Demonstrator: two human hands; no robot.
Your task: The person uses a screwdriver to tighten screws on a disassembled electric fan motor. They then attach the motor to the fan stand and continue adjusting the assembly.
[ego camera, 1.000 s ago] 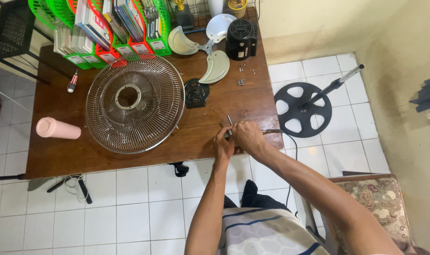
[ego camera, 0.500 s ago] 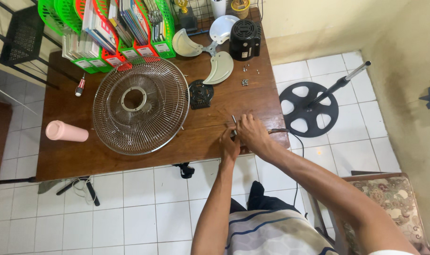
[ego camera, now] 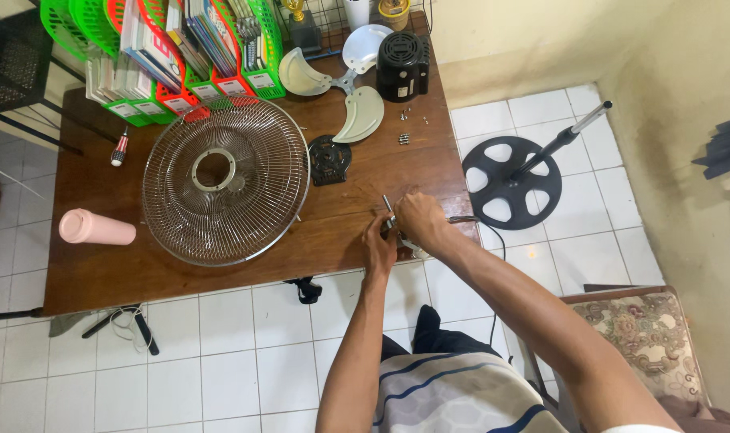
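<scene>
Both hands (ego camera: pixel 399 228) on small metal part (ego camera: pixel 387 207)

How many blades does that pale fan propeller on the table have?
3. One blade points left, one points toward the person, and one points to the table's far edge, beside the black motor housing. None seems hidden.

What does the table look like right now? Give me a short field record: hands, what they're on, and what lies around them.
left hand: at the table's near edge, fingers pinched on a small metal part
right hand: beside the left, closed over the same small part; grip detail hidden
table: dark wood
wire fan guard: flat, left of the hands
fan blade: far side
black motor housing: beside the blade
pink bottle: lying on its side, far left
fan stand base: on the floor, right of the table
</scene>
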